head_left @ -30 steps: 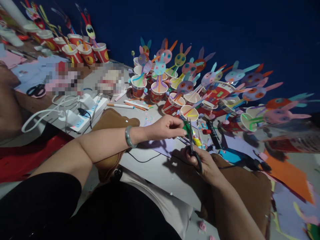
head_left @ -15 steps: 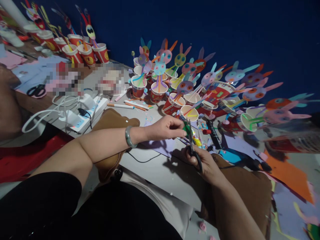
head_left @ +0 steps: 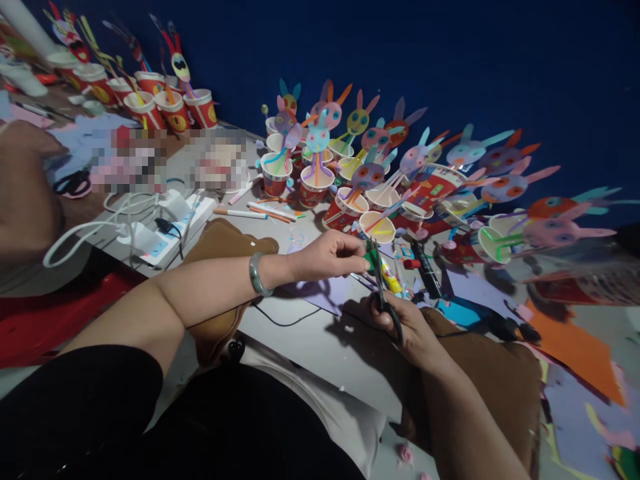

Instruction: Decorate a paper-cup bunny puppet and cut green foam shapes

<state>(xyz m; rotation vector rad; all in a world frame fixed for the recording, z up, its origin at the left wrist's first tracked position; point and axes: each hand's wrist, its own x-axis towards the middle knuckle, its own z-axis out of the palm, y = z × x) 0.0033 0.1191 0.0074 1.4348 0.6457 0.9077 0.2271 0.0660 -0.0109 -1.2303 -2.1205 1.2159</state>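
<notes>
Between the thumb and fingers of my left hand (head_left: 336, 256) is a small piece of green paper (head_left: 369, 255). My right hand (head_left: 406, 327) grips black-handled scissors (head_left: 381, 293), its fingers in the loops. The blades point up and away from me, right beside the green paper; whether they touch it is hard to make out. Beneath my hands lies a sheet of purple paper (head_left: 320, 293) on the pale table. Just beyond them stands a paper cup (head_left: 378, 228) with coloured strips inside.
Several red cups with paper rabbit faces (head_left: 319, 137) stand along the blue wall. A white power strip (head_left: 175, 230) with cables is at left, near another person's arm (head_left: 27, 193). Markers (head_left: 250, 212), a black marker (head_left: 427, 270) and orange paper (head_left: 575, 350) lie about. Brown cushions (head_left: 220, 260) flank my arms.
The scissor blades look closer together and have shifted slightly left against the green paper. At the far left, the other person's hand and arm have moved. My left hand is nearly still.
</notes>
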